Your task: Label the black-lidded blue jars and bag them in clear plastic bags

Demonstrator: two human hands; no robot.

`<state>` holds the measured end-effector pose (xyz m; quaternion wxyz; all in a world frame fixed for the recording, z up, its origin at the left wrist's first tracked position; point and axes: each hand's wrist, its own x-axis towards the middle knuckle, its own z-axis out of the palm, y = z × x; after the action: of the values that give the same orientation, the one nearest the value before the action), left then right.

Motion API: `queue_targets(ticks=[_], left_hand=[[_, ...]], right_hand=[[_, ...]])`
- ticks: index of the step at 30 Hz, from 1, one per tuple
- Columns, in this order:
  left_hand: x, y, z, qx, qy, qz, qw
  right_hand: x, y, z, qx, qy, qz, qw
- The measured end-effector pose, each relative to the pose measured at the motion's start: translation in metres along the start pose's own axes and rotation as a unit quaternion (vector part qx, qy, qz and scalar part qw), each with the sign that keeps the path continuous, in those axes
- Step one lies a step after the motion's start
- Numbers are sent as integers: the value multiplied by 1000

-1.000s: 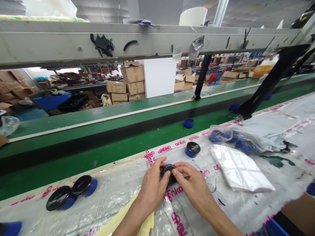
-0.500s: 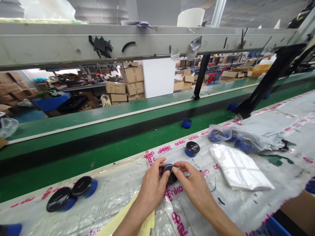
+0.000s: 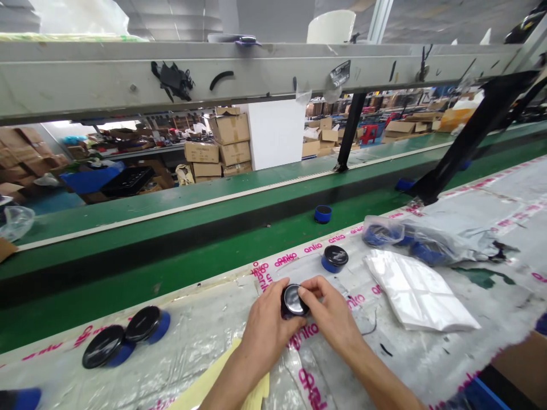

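The left hand [image 3: 269, 322] and right hand [image 3: 331, 310] grip a glossy black-topped disc [image 3: 294, 299] between their fingers, over the sheet-covered table [image 3: 205, 324]. Beyond the right fingers sits a blue-sided, black-topped puck [image 3: 335, 259]; farther right lies folded white plastic [image 3: 421, 290].

A factory or workshop floor: a long green conveyor-like strip [image 3: 205, 256] runs beside a plastic-covered counter [image 3: 205, 319], with stacked cardboard boxes [image 3: 231, 130] and cluttered shelving [image 3: 145, 149] behind.
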<state>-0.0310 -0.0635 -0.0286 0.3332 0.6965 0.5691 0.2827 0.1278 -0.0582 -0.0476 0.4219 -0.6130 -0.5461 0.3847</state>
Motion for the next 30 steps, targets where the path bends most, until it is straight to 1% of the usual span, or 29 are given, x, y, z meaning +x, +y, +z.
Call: queue_targets(ticks=[4,10,15,18,21,23,24,25,26,27,28,29,30], left_hand=[[2,-2,2,-10,-3,-14,1000],[3,-2,1,-1,-5,-30,1000],[4,-1,1,7,-20,-20,1000],[5,3,-1,13,-18,-8,1000],[4,7,-7,19,-24,10,999],[3,10,-14,13,-30,18,999],[2,10,-17,11,-29,17,999],[1,11,-20,9,-26,13,1000],[0,11,-21,9,-23,7,1000],[-1,11,-21,8,-20,-1,1000],[-2,12,-21,7,-20,-6,1000],[-3,12,-19,3,-24,-8,1000],[-3,13,-17,-1,-26,-7,1000]], right_hand=[[3,3,1,17,-7,13,1000],[5,3,5,14,21,28,999],[6,4,-1,72,0,54,996],[7,5,-2,96,2,57,994],[7,7,-3,103,10,49,993],[4,8,-4,102,28,38,994],[1,9,-5,99,44,21,994],[-2,10,-6,90,62,-14,994],[-6,11,-6,73,77,-70,992],[-10,11,-7,44,82,-142,985],[-13,11,-7,6,79,-223,972],[-16,11,-6,-40,71,-299,951],[-19,10,-5,-87,65,-357,928]])
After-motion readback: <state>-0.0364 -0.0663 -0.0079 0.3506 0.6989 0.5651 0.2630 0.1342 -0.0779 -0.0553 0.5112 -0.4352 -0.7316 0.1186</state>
